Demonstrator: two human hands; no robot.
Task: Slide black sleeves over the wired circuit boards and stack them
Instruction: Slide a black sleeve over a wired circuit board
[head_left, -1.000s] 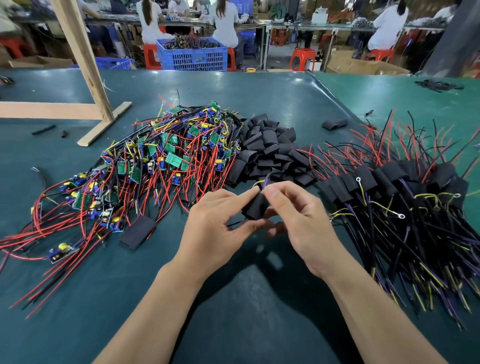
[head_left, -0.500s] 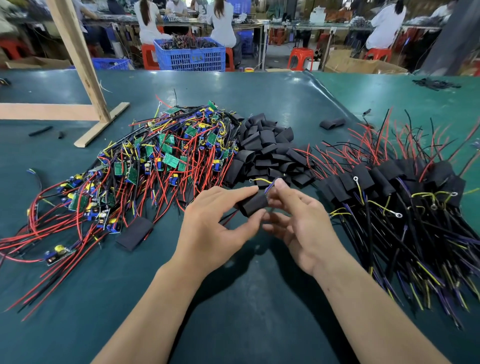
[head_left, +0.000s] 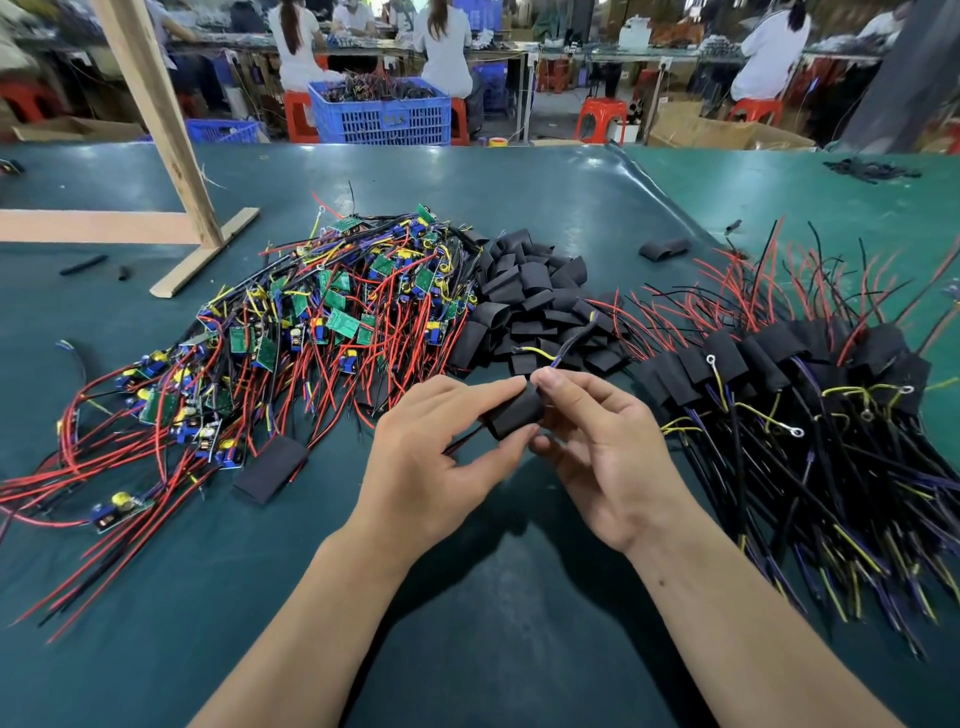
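Pinching a black sleeve (head_left: 514, 413) between both hands, we hold it just above the green table (head_left: 467, 623), near the middle of the view. Our left hand (head_left: 431, 467) has its thumb under the sleeve's near end and its forefinger along the top, the other fingers loosely curled below. Our right hand (head_left: 608, 457) presses its forefinger and thumb on the sleeve's far end, with the remaining fingers half open underneath. Out of that far end come thin wires (head_left: 566, 343), purple and yellow, rising toward the heap behind; red and black wires trail from the near end, under our left palm. We cannot tell how far the board sits inside the sleeve, since the black cover hides it.

To the left lies the pile of bare circuit boards (head_left: 311, 332), green boards tangled in red, black and yellow wire. Just behind our hands sits the heap of empty sleeves (head_left: 535, 306), touching that pile on its right edge. One flat sleeve (head_left: 270, 470) lies alone near our left wrist, and another one (head_left: 665, 249) rests well apart at the back. On the right spreads the stack of finished pieces (head_left: 779, 374), black covers in a row with wires fanning out both ways.
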